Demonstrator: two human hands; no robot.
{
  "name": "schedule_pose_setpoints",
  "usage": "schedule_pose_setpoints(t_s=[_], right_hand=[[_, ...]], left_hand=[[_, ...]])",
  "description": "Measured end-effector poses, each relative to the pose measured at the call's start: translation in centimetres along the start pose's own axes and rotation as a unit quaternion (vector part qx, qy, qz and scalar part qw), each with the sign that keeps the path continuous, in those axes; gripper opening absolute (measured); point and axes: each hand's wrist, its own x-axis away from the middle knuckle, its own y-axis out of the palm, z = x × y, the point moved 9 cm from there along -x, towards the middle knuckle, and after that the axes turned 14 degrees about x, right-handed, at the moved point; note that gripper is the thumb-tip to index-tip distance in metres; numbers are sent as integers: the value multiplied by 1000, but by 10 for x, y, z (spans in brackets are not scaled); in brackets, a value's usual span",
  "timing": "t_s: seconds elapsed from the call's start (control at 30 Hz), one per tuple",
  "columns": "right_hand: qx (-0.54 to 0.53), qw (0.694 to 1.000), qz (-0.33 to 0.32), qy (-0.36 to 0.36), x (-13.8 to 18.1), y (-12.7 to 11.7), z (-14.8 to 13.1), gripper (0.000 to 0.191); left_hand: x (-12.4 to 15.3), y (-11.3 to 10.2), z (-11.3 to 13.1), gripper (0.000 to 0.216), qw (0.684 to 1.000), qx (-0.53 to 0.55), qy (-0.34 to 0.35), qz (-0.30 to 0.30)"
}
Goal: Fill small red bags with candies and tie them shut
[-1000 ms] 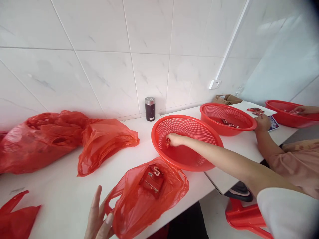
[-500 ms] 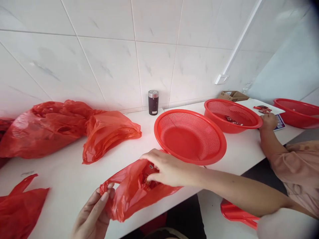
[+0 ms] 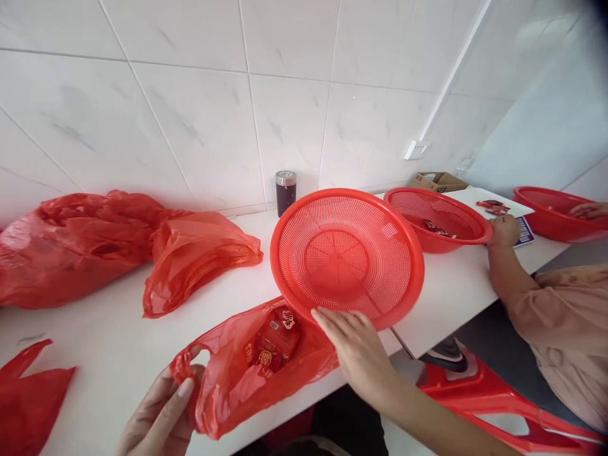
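My left hand (image 3: pixel 159 411) pinches the handle edge of a thin red plastic bag (image 3: pixel 223 386) at the table's near edge. Red packets (image 3: pixel 275 339) with gold print show through the bag. My right hand (image 3: pixel 356 348) lies with fingers stretched out against the lower rim of a red mesh basket (image 3: pixel 346 253). The basket is tilted up with its empty inside facing me and its near rim low over the bag's mouth.
Crumpled red bags (image 3: pixel 95 240) lie at the back left, another (image 3: pixel 28 392) at the near left. A dark tumbler (image 3: pixel 285 190) stands by the tiled wall. Another person's hand (image 3: pixel 503 231) rests beside a second basket (image 3: pixel 437 218); a third basket (image 3: pixel 555 212) and cardboard box (image 3: pixel 439 182) sit farther right. A red stool (image 3: pixel 498 405) stands below.
My right hand left the basket's inside, reached to the bag, then moved to the basket's near rim. The basket went from flat to tilted toward me. My left hand closed on the bag's edge.
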Motion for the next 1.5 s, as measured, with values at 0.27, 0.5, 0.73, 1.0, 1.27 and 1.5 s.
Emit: schedule_pose_setpoints(t_s=[0.27,0.5,0.73,1.0,1.27,1.5], right_hand=[[0,984,162,70,-56,-46,54,39],[-195,954,-227,34,-29,20,33,45],[-435,894,-28,102,-110,-96,99,23],[-395,917,-45,10,-163,-169,71,22],[-346,922,-95,-148,-191,-191,10,19],[-451,861,-27,-235,-204,-186,-68,10]], left_hand=[[17,11,7,37,999,-29,21,-21],[13,-1,22,34,998,-30,51,0],[7,65,123,39,972,-5,230,-36],[20,132,176,19,921,-138,320,-172],[24,185,154,24,897,-143,218,-356],[5,208,95,39,836,-394,104,-367]])
